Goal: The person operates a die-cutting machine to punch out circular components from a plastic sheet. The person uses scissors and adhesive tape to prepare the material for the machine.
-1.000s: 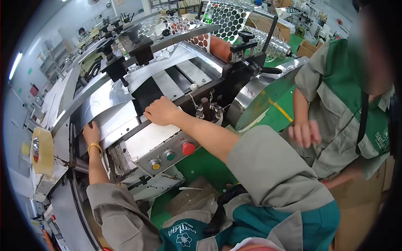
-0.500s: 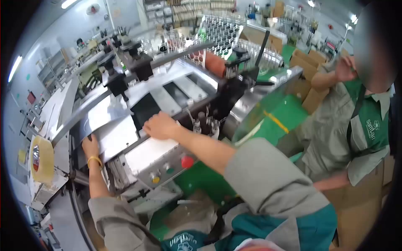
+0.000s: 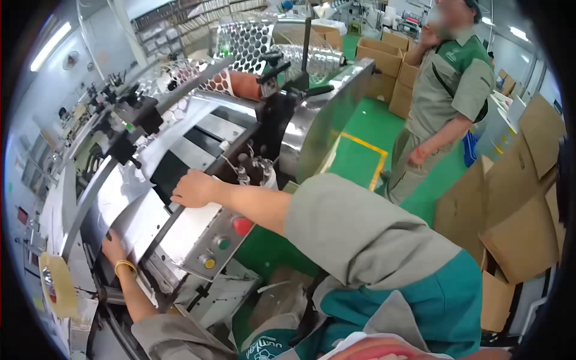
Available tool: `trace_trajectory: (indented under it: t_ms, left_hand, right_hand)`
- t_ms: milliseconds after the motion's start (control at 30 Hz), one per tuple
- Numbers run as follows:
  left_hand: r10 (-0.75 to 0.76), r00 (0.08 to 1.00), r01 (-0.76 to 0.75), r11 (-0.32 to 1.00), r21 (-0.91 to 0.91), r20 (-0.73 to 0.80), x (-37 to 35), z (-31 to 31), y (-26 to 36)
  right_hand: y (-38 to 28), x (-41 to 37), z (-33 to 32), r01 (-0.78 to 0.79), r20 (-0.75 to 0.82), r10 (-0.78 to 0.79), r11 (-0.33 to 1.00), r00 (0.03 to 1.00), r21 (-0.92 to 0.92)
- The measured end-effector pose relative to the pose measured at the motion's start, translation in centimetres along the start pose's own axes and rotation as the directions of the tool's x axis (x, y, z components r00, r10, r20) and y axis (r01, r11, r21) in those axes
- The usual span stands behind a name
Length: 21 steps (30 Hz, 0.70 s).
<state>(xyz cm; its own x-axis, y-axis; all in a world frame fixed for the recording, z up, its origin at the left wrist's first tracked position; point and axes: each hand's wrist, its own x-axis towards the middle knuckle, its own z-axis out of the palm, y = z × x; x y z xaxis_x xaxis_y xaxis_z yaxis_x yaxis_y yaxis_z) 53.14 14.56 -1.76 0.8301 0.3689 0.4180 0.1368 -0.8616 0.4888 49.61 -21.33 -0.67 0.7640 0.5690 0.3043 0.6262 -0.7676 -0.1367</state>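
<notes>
a person in a grey and green work shirt leans over a machine, both hands at its bed. the left hand (image 3: pixel 112 247), a yellow band (image 3: pixel 124 266) at the wrist, reaches to the near end of a glossy pale sheet (image 3: pixel 120 198), which lies on the bed, curving over a flat pale panel (image 3: pixel 141 231). its fingers point in toward the sheet's edge; whether they pinch it, the view cannot tell. the right hand (image 3: pixel 197 189) is bent, fingers curled down at the edge of a dark panel (image 3: pixel 170 173), its fingertips too hidden to show a grip.

the sheet looks light, thin and springy, likely to bow rather than fold softly, and its shine suggests a slick face that could slide under a dry finger. a crease or smudge seems the main risk. the free edge beside the left hand looks the best hold, taken lightly between thumb and fingers, with a flat palm to steady the middle.

a curved metal bar (image 3: pixel 90 198) with black clamps (image 3: pixel 123 150) spans the sheet. below the right forearm sits a control box (image 3: pixel 195 261) with red, green and yellow buttons; a co-worker (image 3: pixel 450 81) stands beyond, one hand raised near the face.
</notes>
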Motion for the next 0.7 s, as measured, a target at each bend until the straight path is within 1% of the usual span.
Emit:
trace_trajectory:
  t_ms: [33, 67, 100, 133, 167, 233, 267, 333, 400, 433, 533, 567, 600, 633, 667, 700]
  left_hand:
    - [0.047, 0.998, -0.048, 0.999, -0.018, -0.03, 0.8, 0.4, -0.5]
    - [0.078, 0.996, -0.08, 0.994, -0.078, -0.037, 0.9, 0.9, -0.9]
    - [0.094, 0.993, -0.102, 0.988, -0.113, -0.076, 1.4, 1.7, -1.6]
    - [0.107, 0.99, -0.119, 0.985, -0.124, -0.096, 1.4, 1.8, -2.5]
    - [0.085, 0.995, -0.09, 0.991, -0.104, -0.053, 1.3, 1.9, -3.4]
    - [0.031, 1.0, -0.03, 0.996, -0.087, 0.002, 1.0, 1.4, -1.9]
    - [0.048, 0.999, -0.047, 0.999, -0.021, 0.019, 0.3, 0.8, -0.9]
    - [0.128, 0.992, -0.128, 0.991, -0.046, -0.004, 0.0, 0.9, -0.9]
    - [0.177, 0.984, -0.175, 0.981, -0.079, 0.018, -1.0, 0.4, -0.2]
    - [0.161, 0.986, -0.159, 0.986, -0.058, 0.037, -1.9, -0.3, 0.9]
    - [0.229, 0.973, -0.228, 0.973, -0.047, 0.02, -2.9, -0.7, 0.9]
    - [0.197, 0.978, -0.192, 0.979, -0.072, 0.063, -3.5, -1.1, 1.2]
    - [0.166, 0.98, -0.156, 0.983, -0.094, 0.107, -4.8, -2.6, 3.1]
    - [0.252, 0.967, -0.246, 0.962, -0.117, 0.043, -5.3, -2.4, 3.3]
    - [0.299, 0.953, -0.276, 0.927, -0.252, 0.056, -5.7, -2.3, 3.6]
    - [0.347, 0.936, -0.3, 0.874, -0.382, 0.059, -7.5, -3.9, 6.3]
  right_hand:
    - [0.2, 0.6, -0.3, -0.02, 0.017, 0.019, 0.999, 1.0, 0.045]
    - [0.4, 0.7, -0.4, -0.009, -0.003, 0.009, 1.0, 1.0, 0.01]
    - [0.7, 0.7, 0.2, -0.003, -0.038, 0.003, 1.0, 0.999, 0.001]
    - [0.3, 0.5, 0.8, -0.003, -0.064, 0.004, 1.0, 0.998, 0.019]
    - [0.0, 0.6, 1.1, -0.018, -0.038, 0.019, 0.999, 0.999, 0.026]
    - [0.0, 0.8, -0.2, -0.03, 0.003, 0.03, 1.0, 1.0, 0.004]
    - [-0.1, 0.6, -0.7, -0.013, -0.003, 0.013, 1.0, 1.0, 0.021]
    - [0.1, 0.8, -0.6, -0.039, 0.044, 0.037, 0.997, 0.998, 0.06]
    - [0.3, 0.7, -0.3, -0.085, 0.043, 0.082, 0.993, 0.996, 0.084]
    - [0.3, 0.7, -0.3, -0.084, 0.02, 0.083, 0.993, 0.996, 0.086]
    - [-0.1, 0.6, -0.8, -0.076, 0.05, 0.074, 0.996, 0.996, 0.049]
    - [-0.2, 0.5, -1.1, -0.073, 0.053, 0.07, 0.996, 0.996, 0.05]
    - [-0.3, 0.6, -1.1, -0.07, 0.056, 0.067, 0.996, 0.996, 0.052]
    - [-0.2, 0.6, -1.0, -0.067, 0.061, 0.064, 0.996, 0.996, 0.05]
    - [-0.1, 0.5, -0.8, -0.067, 0.048, 0.064, 0.996, 0.997, 0.058]
    - [0.0, 0.5, -0.5, -0.067, 0.031, 0.065, 0.996, 0.997, 0.065]
